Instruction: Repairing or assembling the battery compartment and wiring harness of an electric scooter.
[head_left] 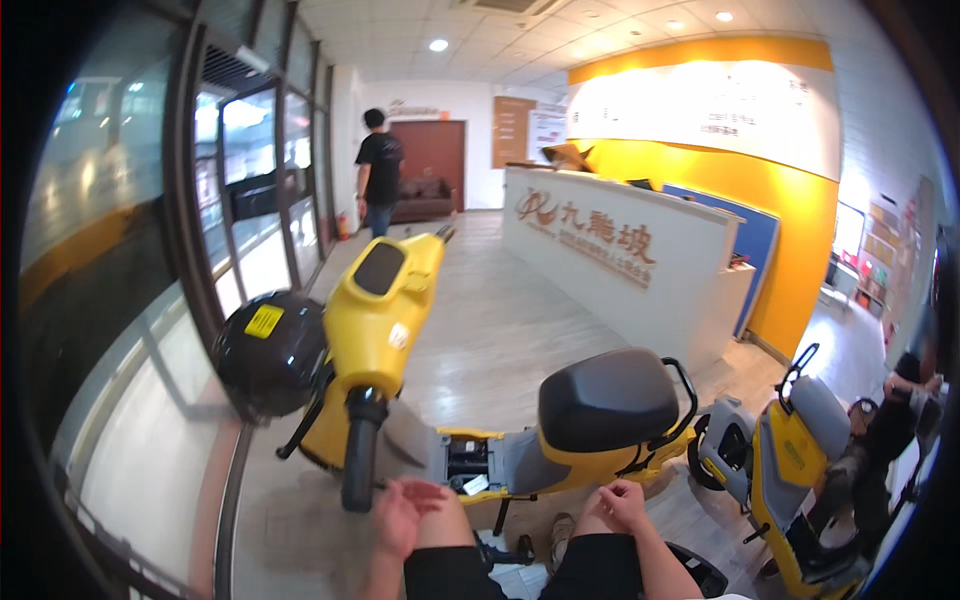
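Observation:
A yellow electric scooter (375, 310) stands crosswise in front of me. Its black handlebar grip (361, 455) points toward me, just above my left hand (405, 515), whose fingers are stretched out over my knee. My right hand (622, 505) rests over the other knee, fingers curled together; anything in them is too small to make out. Between the two hands, beyond my knees, the scooter's floorboard compartment (467, 460) lies uncovered, showing black parts and a white label. The dark padded seat (610, 402) is beyond my right hand.
A glossy black helmet-like shell (270, 355) sits beside the scooter's front, near the glass wall. A second yellow-grey scooter (790, 450) stands at the right, with a person (865, 470) near it. Farther back are a white reception counter (610, 260) and a person in black (380, 170).

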